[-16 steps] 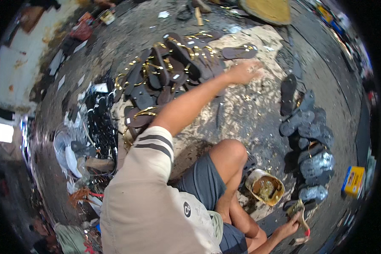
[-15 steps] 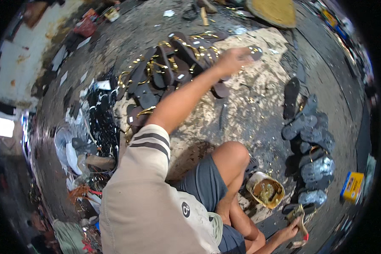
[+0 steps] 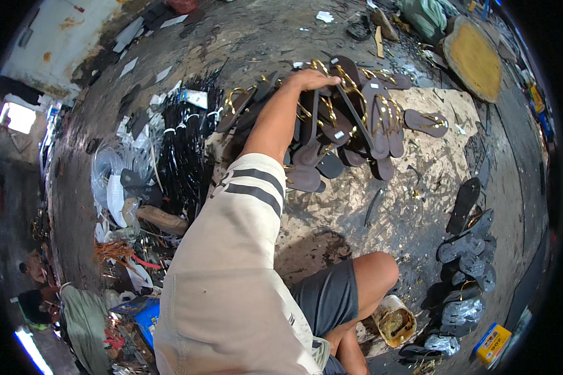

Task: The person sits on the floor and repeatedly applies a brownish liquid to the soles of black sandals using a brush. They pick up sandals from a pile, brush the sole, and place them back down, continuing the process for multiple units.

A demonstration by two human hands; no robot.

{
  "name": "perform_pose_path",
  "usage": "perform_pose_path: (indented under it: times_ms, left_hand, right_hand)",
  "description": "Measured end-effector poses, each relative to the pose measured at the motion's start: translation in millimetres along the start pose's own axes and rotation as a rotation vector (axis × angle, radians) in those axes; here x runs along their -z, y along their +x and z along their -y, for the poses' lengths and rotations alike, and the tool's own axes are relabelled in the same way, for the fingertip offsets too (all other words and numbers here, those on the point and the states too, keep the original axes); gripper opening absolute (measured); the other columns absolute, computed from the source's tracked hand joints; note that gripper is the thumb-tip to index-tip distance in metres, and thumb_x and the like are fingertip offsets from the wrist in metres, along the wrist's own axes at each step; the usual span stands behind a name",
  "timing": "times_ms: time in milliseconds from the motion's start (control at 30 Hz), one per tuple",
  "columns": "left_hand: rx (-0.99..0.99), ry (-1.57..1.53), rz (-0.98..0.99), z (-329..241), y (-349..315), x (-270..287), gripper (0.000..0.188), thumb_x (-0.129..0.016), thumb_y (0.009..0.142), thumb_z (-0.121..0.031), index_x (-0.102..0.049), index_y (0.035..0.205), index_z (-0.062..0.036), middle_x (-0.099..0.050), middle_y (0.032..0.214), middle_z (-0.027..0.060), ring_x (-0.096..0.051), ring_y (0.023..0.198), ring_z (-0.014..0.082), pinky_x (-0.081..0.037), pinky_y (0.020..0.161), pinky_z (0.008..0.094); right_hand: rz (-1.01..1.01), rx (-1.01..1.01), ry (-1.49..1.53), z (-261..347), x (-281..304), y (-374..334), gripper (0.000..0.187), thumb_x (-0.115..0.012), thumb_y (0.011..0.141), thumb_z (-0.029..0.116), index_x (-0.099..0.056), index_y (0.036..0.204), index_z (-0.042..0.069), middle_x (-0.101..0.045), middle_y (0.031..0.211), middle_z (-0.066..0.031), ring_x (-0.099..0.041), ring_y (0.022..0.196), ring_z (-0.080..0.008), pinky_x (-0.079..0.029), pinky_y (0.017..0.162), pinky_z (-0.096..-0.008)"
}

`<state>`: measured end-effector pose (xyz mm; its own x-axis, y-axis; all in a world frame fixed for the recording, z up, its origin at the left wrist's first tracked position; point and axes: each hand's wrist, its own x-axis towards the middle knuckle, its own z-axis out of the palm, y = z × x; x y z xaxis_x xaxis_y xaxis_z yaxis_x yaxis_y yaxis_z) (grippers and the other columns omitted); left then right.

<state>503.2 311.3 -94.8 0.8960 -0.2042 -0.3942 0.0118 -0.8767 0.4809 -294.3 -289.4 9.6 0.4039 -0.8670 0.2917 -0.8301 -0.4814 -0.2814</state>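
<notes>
Reaching far forward, the left hand (image 3: 313, 80) lies palm-down on a heap of dark brown rubber flip-flop sandals with gold straps (image 3: 350, 119), its fingers curled over the top of one sole, though whether they actually grip it cannot be told from this angle. That heap sits at the far edge of the stained, scuffed wooden work board (image 3: 419, 187), ahead of the person's bent knee. The right hand is out of view. These sandals look light, flexible and a little floppy, so the stiffer sole edge or the strap junction seems the surest place to take hold. Nearby to the right lies a second cluster of dark soles (image 3: 466, 256), and a round tin of yellowish glue (image 3: 395, 322) stands just beside the knee.
</notes>
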Motion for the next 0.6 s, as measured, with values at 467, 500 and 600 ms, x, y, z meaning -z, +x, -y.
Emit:
perform_pose_path:
  times_ms: [467,500,600]
  left_hand:
    - [-0.439,0.402,0.201,-76,-211,-91,0.068,-0.068,0.072,-0.071,-0.067,0.123,-0.0251,-0.058,0.138,0.011,-0.028,0.142,0.0462,-0.021,0.117,0.0568]
    - [-0.625,0.271,0.329,-64,-217,-116,0.071,-0.067,0.075,-0.069,-0.063,0.126,-0.02,-0.057,0.139,0.0114,-0.03,0.142,0.0424,-0.022,0.117,0.056]
    - [-0.638,0.497,0.067,-78,-284,-140,0.071,-0.068,0.081,-0.06,-0.056,0.136,-0.0172,-0.054,0.142,0.0123,-0.048,0.134,0.0293,-0.03,0.115,0.0533]
  right_hand:
    - [0.269,-0.221,0.796,101,-56,-40,0.035,-0.064,0.098,0.033,-0.063,0.095,-0.002,-0.063,0.092,-0.0019,-0.053,0.08,-0.0085,-0.045,0.073,-0.0264]
    - [0.231,-0.225,0.827,82,-63,-49,0.034,-0.065,0.098,0.032,-0.064,0.094,-0.001,-0.063,0.092,-0.0014,-0.052,0.079,-0.0076,-0.045,0.072,-0.0256]
    - [0.174,-0.257,0.945,87,-65,-71,0.033,-0.066,0.097,0.032,-0.064,0.096,-0.001,-0.063,0.093,-0.0018,-0.053,0.08,-0.0076,-0.045,0.072,-0.0255]
